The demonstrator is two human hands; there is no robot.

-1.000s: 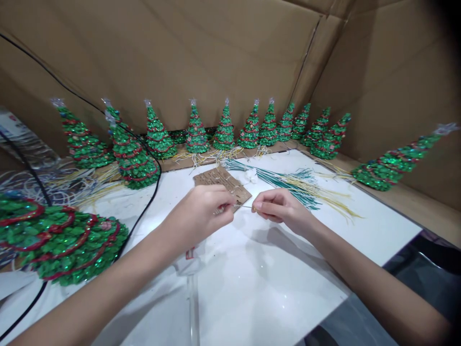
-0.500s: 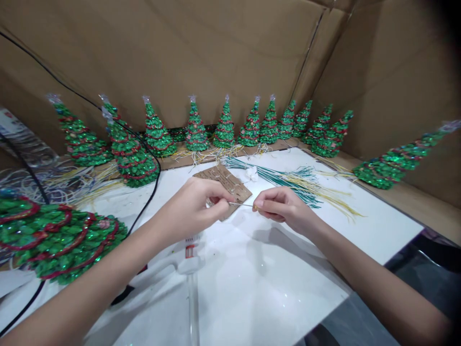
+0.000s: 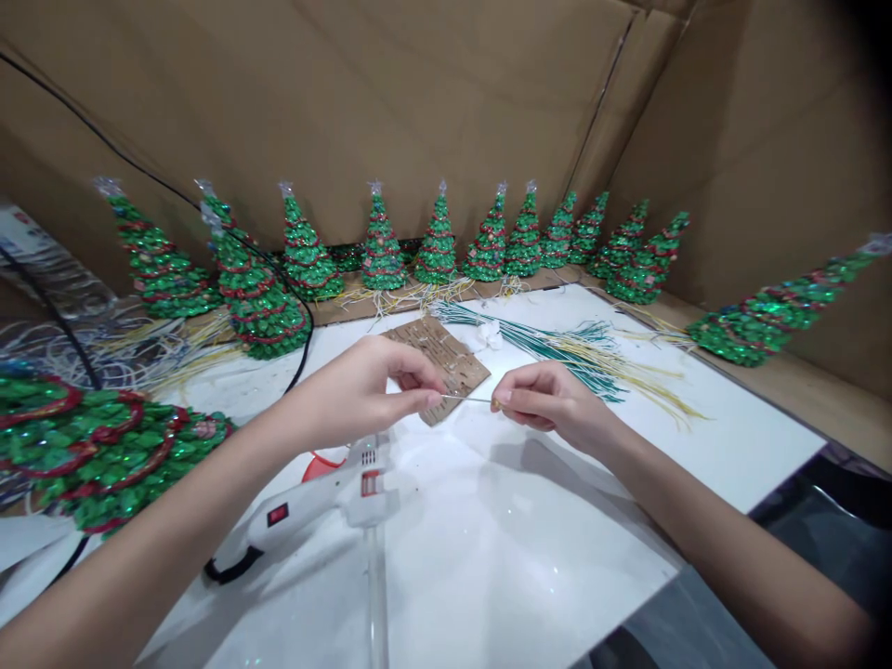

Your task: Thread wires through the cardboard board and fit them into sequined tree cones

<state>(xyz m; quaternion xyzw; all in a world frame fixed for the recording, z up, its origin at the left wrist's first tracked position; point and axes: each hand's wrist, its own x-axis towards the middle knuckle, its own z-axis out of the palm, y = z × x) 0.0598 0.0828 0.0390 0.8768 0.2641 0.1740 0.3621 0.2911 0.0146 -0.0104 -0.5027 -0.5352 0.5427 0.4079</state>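
A thin, pale wire (image 3: 465,399) stretches level between my two hands over the table. At its left end, the thumb and forefinger of my left hand (image 3: 380,386) are closed on it. My right hand (image 3: 540,398) pinches the other end, where a tiny yellowish bit shows at the fingertips; its kind I cannot make out. Behind the wire lies a brown cardboard piece (image 3: 446,358) with rows of marks. Below my left hand rests a white glue gun (image 3: 313,506) with a red switch, and a clear glue stick (image 3: 377,595) extends from it toward me.
Green Christmas trees (image 3: 439,246) with red garlands line the cardboard wall (image 3: 348,93); a larger one (image 3: 118,455) stands near left. Green and yellow wires (image 3: 557,348) lie behind my right hand, tangled strands (image 3: 104,358) at left. A black cable (image 3: 303,358) hangs across the left side.
My left hand has shifted slightly up and its fingers have loosened a little on the wire. More of the glue gun shows beneath my left forearm. The right hand has hardly moved.
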